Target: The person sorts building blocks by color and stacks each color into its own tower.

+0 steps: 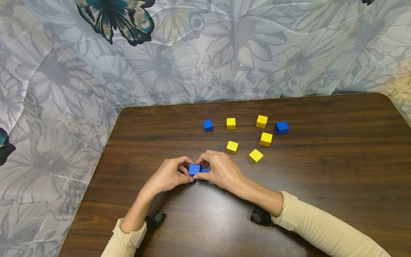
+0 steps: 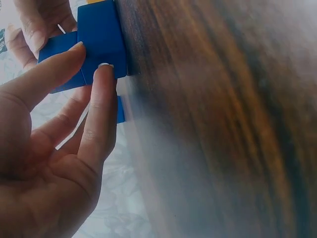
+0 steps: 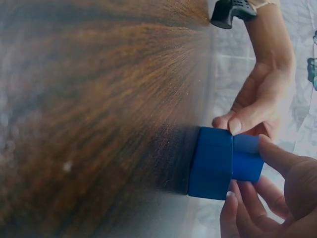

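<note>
A smaller-looking blue block sits on a wider blue base standing on the table, between both hands. In the head view the upper block overlaps the left part of that base, and some blue shows to its right. My right hand pinches the upper block, thumb in front and fingers behind. From the left, my left hand holds the stack with thumb and fingertips. Its thumb lies across the seam in the left wrist view, where a finger touches the lower blue base.
Behind the hands lie several loose yellow blocks, one yellow block close beyond the right hand. A blue block and another blue block lie farther back. A flowered cloth hangs behind the brown table.
</note>
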Available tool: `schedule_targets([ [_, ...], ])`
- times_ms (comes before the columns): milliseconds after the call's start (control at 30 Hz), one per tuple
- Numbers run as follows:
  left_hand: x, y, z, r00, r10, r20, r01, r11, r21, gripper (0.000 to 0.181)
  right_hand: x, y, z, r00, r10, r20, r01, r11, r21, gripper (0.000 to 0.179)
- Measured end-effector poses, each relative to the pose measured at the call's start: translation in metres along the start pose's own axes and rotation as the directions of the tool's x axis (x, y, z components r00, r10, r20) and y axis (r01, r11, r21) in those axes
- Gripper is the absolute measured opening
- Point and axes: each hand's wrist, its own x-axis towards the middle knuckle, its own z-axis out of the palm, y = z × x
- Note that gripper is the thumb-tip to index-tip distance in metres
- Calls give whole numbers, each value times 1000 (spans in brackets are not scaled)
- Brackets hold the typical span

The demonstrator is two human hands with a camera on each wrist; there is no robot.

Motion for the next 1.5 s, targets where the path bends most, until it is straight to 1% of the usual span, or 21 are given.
schedule_targets([
  [200, -3, 0, 2, 999, 34, -23, -34, 999, 16, 29, 0, 0, 1, 1000, -7, 14, 7, 1000, -5, 30],
  [367, -5, 0, 4, 999, 29, -32, -28, 999, 20, 29, 0, 0, 0, 1000, -15, 24, 15, 1000, 2, 32],
  [533, -6, -2, 5, 999, 15, -31, -15, 1000, 1, 27, 0, 2, -4, 999, -29, 22, 29, 1000, 0, 36],
  [733, -7, -2, 4, 1000, 0, -27, 0, 1000, 2, 26, 0, 4, -11, 1000, -9, 8, 9, 1000, -24, 38],
  [900, -7, -1, 4, 1000, -11, -23, 11, 1000, 12, 26, -1, 6, -21, 1000, 2, -4, -2, 999, -37, 38],
  [1067, -6, 1, 3, 999, -25, -20, 26, 1000, 15, 28, -1, 10, -34, 999, 4, -37, -6, 998, -59, 37],
  [1300, -6, 3, 3, 1000, -24, -15, 24, 1000, 7, 28, -4, 20, -54, 997, 15, -77, -18, 999, -41, 34],
  [1500, -5, 4, 3, 999, -27, -20, 27, 999, 23, 29, -8, 29, -68, 995, 28, -92, -32, 999, -35, 32],
])
